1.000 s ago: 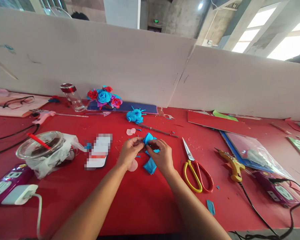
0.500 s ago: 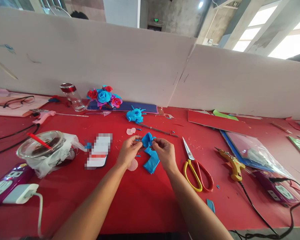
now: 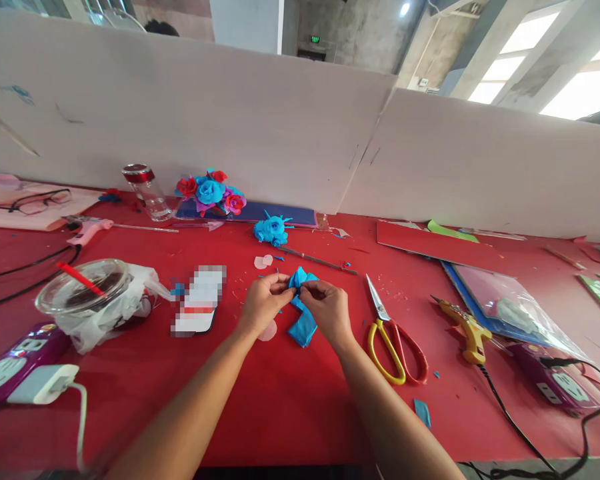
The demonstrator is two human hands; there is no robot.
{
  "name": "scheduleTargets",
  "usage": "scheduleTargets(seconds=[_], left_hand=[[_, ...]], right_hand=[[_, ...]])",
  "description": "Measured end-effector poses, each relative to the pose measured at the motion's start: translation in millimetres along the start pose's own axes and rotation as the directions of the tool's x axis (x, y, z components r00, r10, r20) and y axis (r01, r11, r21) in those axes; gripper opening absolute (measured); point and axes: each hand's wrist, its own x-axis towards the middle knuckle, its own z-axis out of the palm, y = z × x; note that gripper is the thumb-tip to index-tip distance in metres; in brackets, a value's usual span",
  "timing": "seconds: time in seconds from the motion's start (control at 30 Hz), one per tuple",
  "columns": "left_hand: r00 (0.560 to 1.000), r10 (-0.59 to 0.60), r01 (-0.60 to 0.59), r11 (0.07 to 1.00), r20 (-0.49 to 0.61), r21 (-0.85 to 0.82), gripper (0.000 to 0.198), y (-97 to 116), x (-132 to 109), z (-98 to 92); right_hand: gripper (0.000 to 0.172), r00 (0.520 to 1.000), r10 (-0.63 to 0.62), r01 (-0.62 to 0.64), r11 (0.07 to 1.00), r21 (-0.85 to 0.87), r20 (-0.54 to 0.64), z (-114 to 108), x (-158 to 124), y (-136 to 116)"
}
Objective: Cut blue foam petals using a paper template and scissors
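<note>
Clock positions are taken from the blue piece (image 3: 299,275) between your hands, twelve pointing away from you. Half a second ago you had it spread like a cup; now your fingertips have closed in and it stands narrower. Judged from that, shaping it is under way, not finished. Your left hand (image 3: 263,297) and right hand (image 3: 330,307) are both pinched on it, fingertips nearly meeting.

Count, near to far over the red desk (image 3: 280,407):
- One blue scrap (image 3: 423,413), between four and five.
- One folded blue strip (image 3: 303,328) at six; your fingers hide whether it joins the held piece.
- Two purple power strips, one past eight (image 3: 30,347), one near four (image 3: 555,377).
- One pair of scissors (image 3: 396,343), four.
- Two glue guns: yellow (image 3: 473,333) past three, pink (image 3: 91,231) past nine.
- One phone (image 3: 197,300) and one lidded cup (image 3: 85,287), nine.
- One stemmed blue flower (image 3: 271,231), eleven.
- One flower bunch (image 3: 211,193) and one bottle (image 3: 150,197), toward ten.
</note>
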Motion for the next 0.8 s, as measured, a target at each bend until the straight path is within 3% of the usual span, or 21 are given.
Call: scheduleTargets(seconds=[0.27,0.43,0.67,0.8], left_hand=[[1.0,0.008,-0.008,0.999,0.0,0.048,0.026,4.1,-2.7,0.8],[0.999,0.03,-0.026,0.994,-0.037,0.109,0.024,1.9,-2.4,1.8],[1.0,0.006,-0.005,1.0,-0.028,0.025,0.025,1.7,-1.5,0.8],[0.999,0.007,-0.006,1.0,-0.049,0.023,0.023,1.1,-1.1,0.1]], right_hand=[[0.017,0.992,-0.125,0.126,0.981,-0.149,0.015,-0.4,-0.7,2.6],[0.018,0.965,-0.255,0.26,0.921,-0.29,0.056,-0.5,-2.6,1.4],[0.016,0.99,-0.138,0.139,0.976,-0.166,0.02,1.5,-0.6,5.0],[0.017,0.986,-0.156,0.164,0.975,-0.149,0.065,1.4,-0.2,3.2]])
